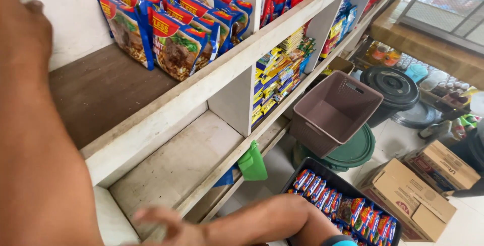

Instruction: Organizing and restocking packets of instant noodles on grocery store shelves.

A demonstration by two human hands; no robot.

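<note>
Honestly, the left hand [22, 21] is mostly cut off at the top left corner, a blurry forearm filling that side, so I can't tell how its fingers sit. It's up near the glossy blue noodle packets [171, 34] on the brown shelf board [101, 89]. The right hand [169, 226] is blurred too, fingers spread loose, empty, over the pale rough lower shelf [176, 160]. Black crate [302, 168] of shiny snack packs sits right.

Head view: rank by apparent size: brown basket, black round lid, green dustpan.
1. brown basket, largest.
2. black round lid, smaller, though it sits farther from the camera, so true size is unsure.
3. green dustpan, smallest.
</note>
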